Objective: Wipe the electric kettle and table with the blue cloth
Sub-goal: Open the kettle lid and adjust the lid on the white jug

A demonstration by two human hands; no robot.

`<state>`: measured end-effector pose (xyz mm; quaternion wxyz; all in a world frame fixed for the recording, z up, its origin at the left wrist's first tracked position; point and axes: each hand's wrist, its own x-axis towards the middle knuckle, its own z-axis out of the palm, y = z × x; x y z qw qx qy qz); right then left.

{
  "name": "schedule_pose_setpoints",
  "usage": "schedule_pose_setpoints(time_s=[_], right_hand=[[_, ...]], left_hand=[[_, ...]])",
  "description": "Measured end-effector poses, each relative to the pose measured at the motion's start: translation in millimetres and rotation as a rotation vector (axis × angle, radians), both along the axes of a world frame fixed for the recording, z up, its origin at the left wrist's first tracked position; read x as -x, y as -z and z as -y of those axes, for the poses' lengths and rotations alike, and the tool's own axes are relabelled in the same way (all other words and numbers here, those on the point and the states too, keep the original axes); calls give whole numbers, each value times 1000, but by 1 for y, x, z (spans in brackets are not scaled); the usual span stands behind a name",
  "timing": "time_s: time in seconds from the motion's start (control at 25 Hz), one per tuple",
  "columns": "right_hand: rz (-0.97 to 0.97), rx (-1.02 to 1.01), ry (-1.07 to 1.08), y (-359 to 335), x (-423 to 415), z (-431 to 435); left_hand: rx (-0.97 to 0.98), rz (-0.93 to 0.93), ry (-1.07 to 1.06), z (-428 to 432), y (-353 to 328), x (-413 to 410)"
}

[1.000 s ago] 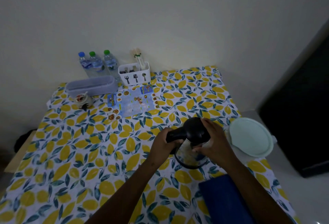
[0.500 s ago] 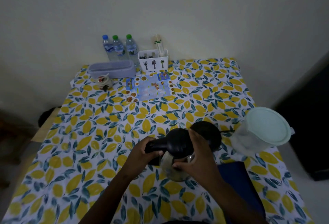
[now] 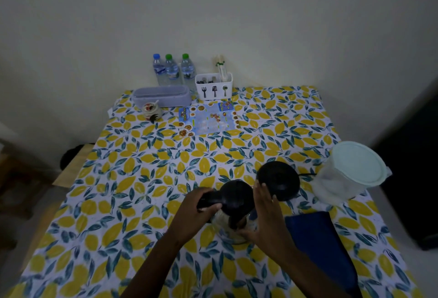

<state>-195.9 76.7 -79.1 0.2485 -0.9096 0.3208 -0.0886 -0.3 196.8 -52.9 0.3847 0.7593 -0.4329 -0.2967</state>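
Observation:
The electric kettle (image 3: pixel 237 199), glass-bodied with a black lid and handle, stands off its round black base (image 3: pixel 278 179), just near-left of it. My left hand (image 3: pixel 198 212) is wrapped around the kettle's handle. My right hand (image 3: pixel 263 217) presses flat against the kettle's right side, fingers pointing up. The blue cloth (image 3: pixel 317 245) lies folded on the table (image 3: pixel 142 191) to the right of my right forearm, and no hand touches it. The table wears a lemon-print cover.
A clear tub with a pale green lid (image 3: pixel 350 174) sits at the right edge beside the base. At the back stand three water bottles (image 3: pixel 171 70), a white cutlery caddy (image 3: pixel 214 85), a grey box (image 3: pixel 162 95), a small jar (image 3: pixel 151 110) and a blue leaflet (image 3: pixel 208 117).
The kettle has come off its base and moved toward me and to the left, held in both hands. The base is now uncovered. The camera has tilted down a little.

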Motion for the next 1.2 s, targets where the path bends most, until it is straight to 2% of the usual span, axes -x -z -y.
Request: schedule_pose_setpoints(time_s=[0.08,0.16,0.28,0.44,0.52,0.64,0.8,0.88,1.0,1.08,1.16,1.2], right_hand=[[-99,125,15,-1,9,0],[-136,152,17,-3,14,-2],[-124,129,29,-6,12,-5],[-121,127,31,0,12,-7],[-103,111,32,3,13,-6],[-54,80,45,5,12,-8],[-30,79,85,6,9,-13],[-57,83,98,7,6,-18],[-54,89,129,7,1,-26],[-18,66,156,5,-1,-29],[15,27,171,2,-1,-29],[30,13,170,1,-1,-30]], left_hand=[[21,233,39,15,-7,18],[-18,452,39,32,-11,36],[-92,519,19,45,-8,47],[-18,542,4,42,-7,50],[35,480,-47,41,-11,52],[139,182,-114,36,-21,53],[312,-116,-240,12,-21,44],[297,-251,-301,-6,-17,32],[209,-369,-325,-27,-11,16],[219,-420,-340,-35,-11,15],[243,-414,-413,-39,-15,13],[252,-350,-448,-41,-18,11]])
